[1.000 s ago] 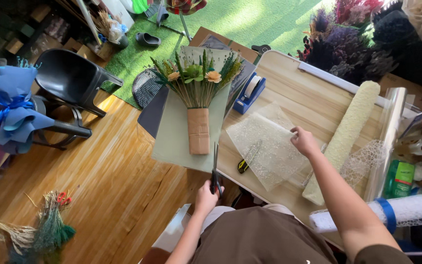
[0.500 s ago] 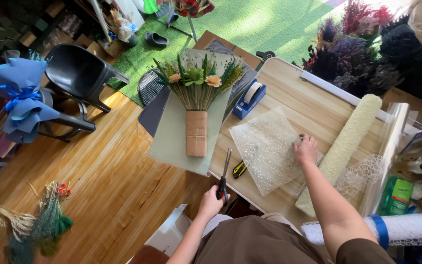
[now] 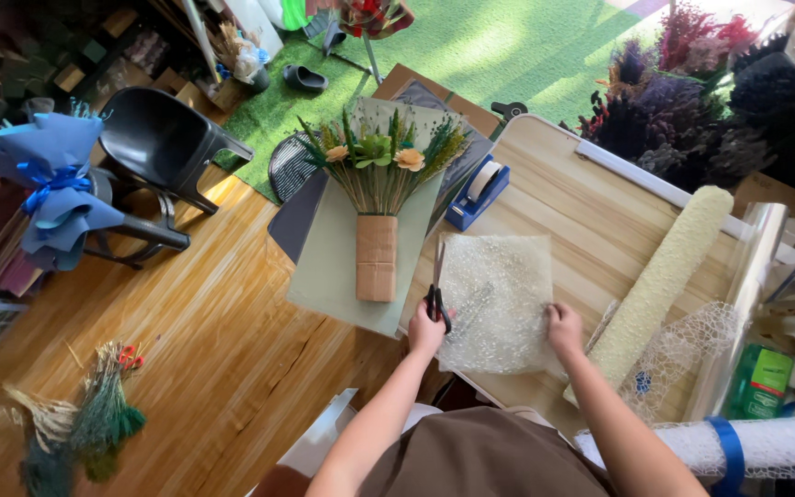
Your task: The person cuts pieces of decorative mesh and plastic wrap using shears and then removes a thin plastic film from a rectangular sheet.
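Note:
My left hand [image 3: 426, 329] grips black-handled scissors [image 3: 437, 293] whose blades point away from me along the left edge of a cream mesh sheet [image 3: 496, 296]. My right hand [image 3: 564, 327] presses flat on that sheet's near right corner. The sheet lies on the wooden table [image 3: 584, 219]. Left of it a dried-flower bouquet [image 3: 378, 180] with a brown paper wrap around its stems rests on a pale green paper sheet [image 3: 328, 272] that hangs over the table edge.
A blue tape dispenser [image 3: 477, 192] sits behind the mesh sheet. A cream mesh roll [image 3: 662, 279], a clear film roll [image 3: 749, 274] and a white roll with a blue band [image 3: 754, 444] crowd the right. A black chair [image 3: 162, 145] and a blue bouquet [image 3: 51, 189] stand on the left.
My left hand has lifted the scissors from below the table edge up to the mesh sheet's left side. The sheet now lies squarer, and my right hand has slid to its near corner.

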